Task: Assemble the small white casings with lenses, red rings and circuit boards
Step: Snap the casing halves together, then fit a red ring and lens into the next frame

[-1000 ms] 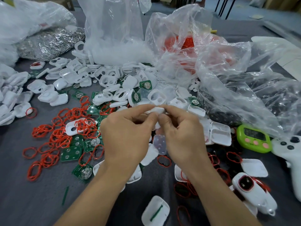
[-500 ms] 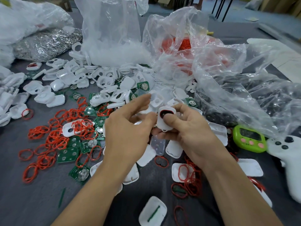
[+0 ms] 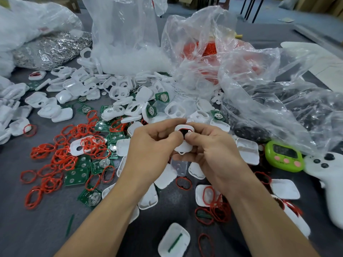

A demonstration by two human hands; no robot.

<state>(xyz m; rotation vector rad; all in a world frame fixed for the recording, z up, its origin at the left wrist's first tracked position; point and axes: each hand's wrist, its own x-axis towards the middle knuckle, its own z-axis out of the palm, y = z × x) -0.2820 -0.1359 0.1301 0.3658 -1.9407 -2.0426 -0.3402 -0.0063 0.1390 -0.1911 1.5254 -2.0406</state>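
Both my hands hold one small white casing (image 3: 182, 146) above the table's middle. Its opening shows a dark inside with a red ring round the edge. My left hand (image 3: 154, 145) grips its left side with curled fingers. From the right, my right hand (image 3: 209, 147) grips it, thumb pressing at the opening. Loose white casings (image 3: 118, 93) lie heaped behind. Red rings (image 3: 61, 154) and green circuit boards (image 3: 76, 176) are scattered to the left.
Clear plastic bags (image 3: 232, 71) of parts rise at the back and right. A green timer (image 3: 284, 155) and a white controller (image 3: 328, 175) lie at the right. More casing halves (image 3: 174, 240) and rings sit near the front edge. A silver bag (image 3: 52, 49) lies back left.
The casing turned from edge-on to opening-up. My left fingers, spread half a second ago, have curled back onto it, and my right thumb moved to the opening.
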